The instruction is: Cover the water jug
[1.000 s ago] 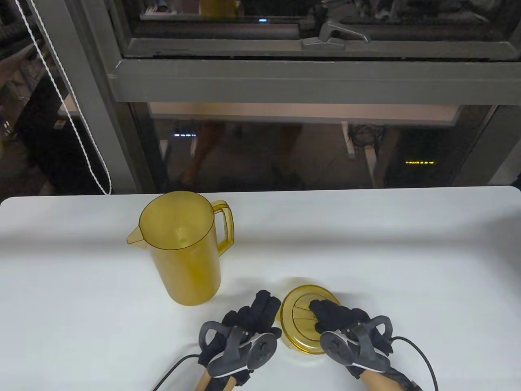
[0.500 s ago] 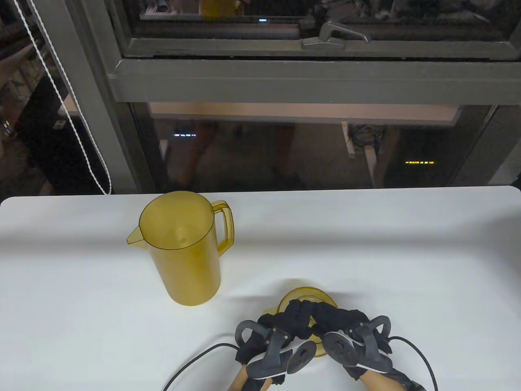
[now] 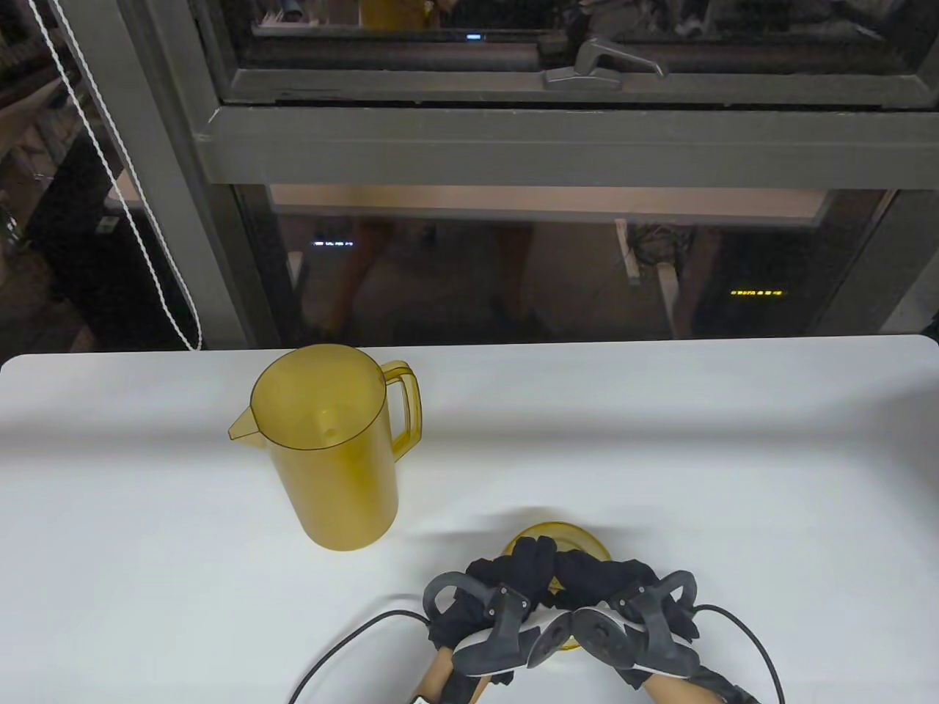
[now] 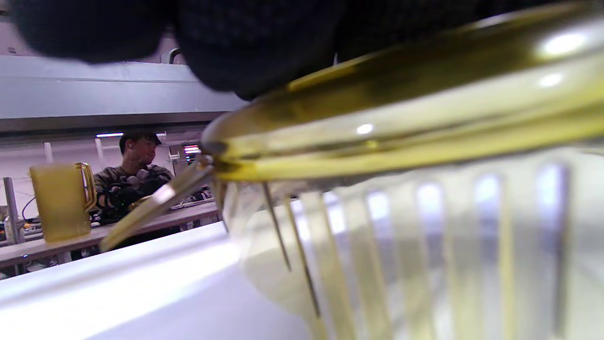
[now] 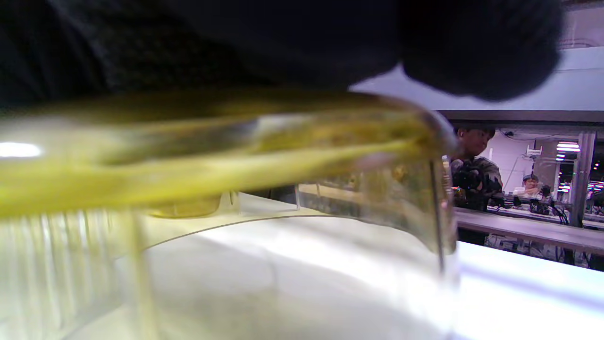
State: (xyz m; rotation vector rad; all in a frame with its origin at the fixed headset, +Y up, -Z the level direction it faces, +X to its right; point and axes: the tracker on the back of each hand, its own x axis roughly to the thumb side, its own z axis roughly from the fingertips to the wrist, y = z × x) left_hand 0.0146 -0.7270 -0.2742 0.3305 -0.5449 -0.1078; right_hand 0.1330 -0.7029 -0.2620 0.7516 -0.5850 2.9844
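1. The water jug [image 3: 330,447] is standing upright on the white table [image 3: 660,455], a tall, smooth cylinder of translucent amber plastic, and its mouth is lying open with nothing on it.
2. Its pointed spout is facing left and its looped handle is sticking out on the right, toward the far side.
3. The lid [image 3: 568,534], a round disc of the same amber plastic, is sitting nearer the front edge than the jug and to the jug's right, well apart from it.
4. Only the lid's far arc is showing past the gloves in the table view; the wrist views are showing its glossy yellow rim [image 4: 401,127] with a clear, ribbed skirt underneath.
5. The left hand [image 3: 506,587] is reaching in from the lid's left, its black knit glove fingers [image 4: 255,42] curling down over the rim.
6. The right hand [image 3: 609,583] is coming in from the lid's right, its fingers [image 5: 236,42] likewise lying bent over the top edge.
7. Both hands are gripping the lid together, fingertips meeting over its middle.
8. A grey tracker is riding on the back of each hand, with a black cable trailing away from the jug.
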